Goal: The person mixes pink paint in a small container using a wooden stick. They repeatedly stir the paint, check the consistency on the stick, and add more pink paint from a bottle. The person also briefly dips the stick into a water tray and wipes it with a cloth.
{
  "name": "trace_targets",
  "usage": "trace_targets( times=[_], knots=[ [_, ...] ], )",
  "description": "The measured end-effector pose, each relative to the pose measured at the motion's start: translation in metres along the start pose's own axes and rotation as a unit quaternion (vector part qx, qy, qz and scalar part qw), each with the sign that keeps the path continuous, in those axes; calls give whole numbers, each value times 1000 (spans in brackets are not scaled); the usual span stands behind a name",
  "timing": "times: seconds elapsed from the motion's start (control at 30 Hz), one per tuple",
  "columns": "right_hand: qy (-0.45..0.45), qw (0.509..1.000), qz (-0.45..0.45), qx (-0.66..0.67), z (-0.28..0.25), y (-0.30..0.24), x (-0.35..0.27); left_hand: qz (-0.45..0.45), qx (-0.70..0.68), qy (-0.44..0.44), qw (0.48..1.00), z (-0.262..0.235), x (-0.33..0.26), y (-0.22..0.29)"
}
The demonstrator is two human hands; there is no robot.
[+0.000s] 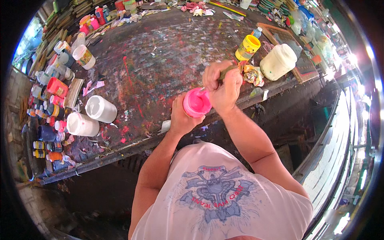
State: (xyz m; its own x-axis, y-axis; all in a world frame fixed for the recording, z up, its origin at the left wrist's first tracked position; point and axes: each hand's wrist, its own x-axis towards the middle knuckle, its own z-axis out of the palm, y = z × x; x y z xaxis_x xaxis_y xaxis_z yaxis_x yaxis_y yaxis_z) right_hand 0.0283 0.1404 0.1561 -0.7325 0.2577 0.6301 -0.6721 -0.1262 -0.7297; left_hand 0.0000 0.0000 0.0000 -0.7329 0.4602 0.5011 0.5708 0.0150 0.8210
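My left hand [185, 119] is wrapped round the side of an open jar of bright pink paint [197, 105] at the table's near edge. Above the jar's far right rim, my right hand [225, 85] is closed round a stirring tool with a brownish-green handle [229, 72]. A thin, pale part of it reaches down toward the paint; its kind cannot be made out. Just beyond the right hand lies a crumpled, paint-stained rag [253, 75]. A yellow paint tub [248, 48] and a big whitish plastic jar [279, 62] stand to the right of it.
The dark, paint-spattered table [160, 60] spreads out ahead. Two white tubs [101, 109] stand at the left, with a red paint pot [57, 87] and several small bottles beyond. A wooden-framed screen [294, 44] lies at the right, and scraps litter the far side.
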Motion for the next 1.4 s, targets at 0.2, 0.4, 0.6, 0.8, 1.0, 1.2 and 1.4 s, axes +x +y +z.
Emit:
trace_targets(
  times=[0.2, 0.4, 0.6, 0.8, 1.0, 1.2, 1.4],
  knots=[
    [-45, 994, 102, 12, -11, -19, 7, 3, -2, 10, 1000, 0, -2, 2],
    [-65, 988, 96, 106, 4, -5, -3, 8, 9, 22, 1000, -3, 0, 8],
    [14, 1000, -7, -6, 3, -3, 6, 26, 21, 19, 999, -6, 5, 11],
    [-49, 989, 100, 97, -11, -10, 7, 31, 16, 21, 999, -6, 3, 8],
    [79, 994, 1, 70, 20, 8, -3, 23, 32, 12, 999, -5, 6, 13],
    [-10, 999, 43, 20, -2, -16, 11, -12, 22, -19, 999, -6, 4, 7],
    [-112, 975, 161, 103, -4, -14, -1, 26, 14, 7, 1000, -5, 5, 8]
  ],
)
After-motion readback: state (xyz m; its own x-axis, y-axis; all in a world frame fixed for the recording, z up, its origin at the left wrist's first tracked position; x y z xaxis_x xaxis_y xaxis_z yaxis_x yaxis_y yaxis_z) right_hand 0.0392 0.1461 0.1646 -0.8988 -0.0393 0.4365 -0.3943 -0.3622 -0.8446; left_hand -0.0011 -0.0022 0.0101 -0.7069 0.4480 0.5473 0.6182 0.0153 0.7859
